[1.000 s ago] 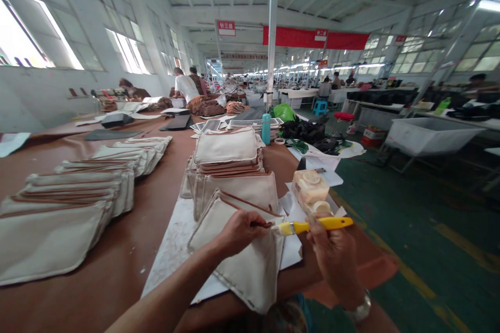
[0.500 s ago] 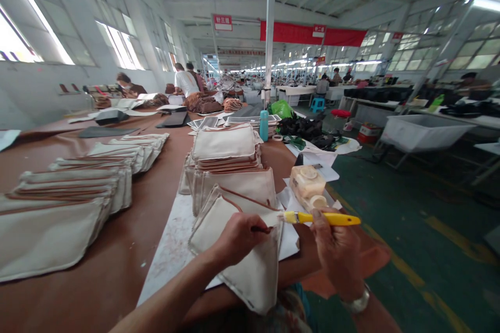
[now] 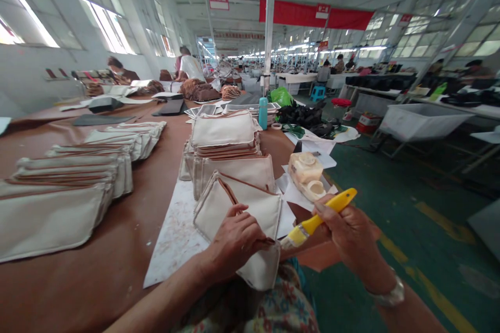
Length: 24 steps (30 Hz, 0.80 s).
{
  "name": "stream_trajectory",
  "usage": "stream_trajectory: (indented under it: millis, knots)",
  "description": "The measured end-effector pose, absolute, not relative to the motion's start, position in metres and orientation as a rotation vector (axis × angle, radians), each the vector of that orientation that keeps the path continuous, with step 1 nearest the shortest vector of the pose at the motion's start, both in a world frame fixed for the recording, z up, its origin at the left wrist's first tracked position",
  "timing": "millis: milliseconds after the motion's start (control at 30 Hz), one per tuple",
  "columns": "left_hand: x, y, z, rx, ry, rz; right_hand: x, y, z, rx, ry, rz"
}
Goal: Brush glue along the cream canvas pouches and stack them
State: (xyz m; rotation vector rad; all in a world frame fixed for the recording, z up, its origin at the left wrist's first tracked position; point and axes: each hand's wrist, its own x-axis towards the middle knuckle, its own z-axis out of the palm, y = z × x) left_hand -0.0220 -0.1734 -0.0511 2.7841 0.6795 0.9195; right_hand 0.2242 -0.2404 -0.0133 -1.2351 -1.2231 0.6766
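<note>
Your left hand [image 3: 240,234] pinches the cream pouch [image 3: 263,269] overhanging the near edge of the table [image 3: 97,283]; your right hand [image 3: 349,234] grips the yellow brush [image 3: 326,214], its tip by the pouch's right side. Should that pinch slacken, the pouch could slip and get smeared

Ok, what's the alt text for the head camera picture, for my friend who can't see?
A person's right hand holds a yellow brush at a brown-trimmed cream piece held by the left hand. More cream pieces lie piled on a brown table, with a plastic container nearby.
</note>
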Motion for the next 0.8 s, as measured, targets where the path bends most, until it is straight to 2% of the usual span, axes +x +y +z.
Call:
stream_trajectory:
  millis: [100,267,400,567,700,800]
  knots:
    - [-0.024,-0.177,-0.049,2.792,0.686,0.927,0.221,-0.236,-0.012,-1.262,-1.220,0.579]
    - [-0.028,-0.182,-0.046,2.797,0.750,0.891,0.210,-0.232,-0.016,-1.163,-1.306,0.852]
    - [-0.030,-0.183,-0.045,2.783,0.818,0.858,0.207,-0.229,-0.020,-1.198,-1.207,0.785]
    - [-0.039,-0.183,-0.053,2.651,0.857,0.778,0.204,-0.230,-0.030,-1.120,-1.129,1.008]
    - [-0.041,-0.170,-0.051,2.466,0.949,0.640,0.223,-0.238,-0.028,-1.107,-0.799,0.870]
    - [-0.024,-0.153,-0.019,2.412,0.910,0.505,0.241,-0.250,-0.011,-1.000,-0.571,0.764]
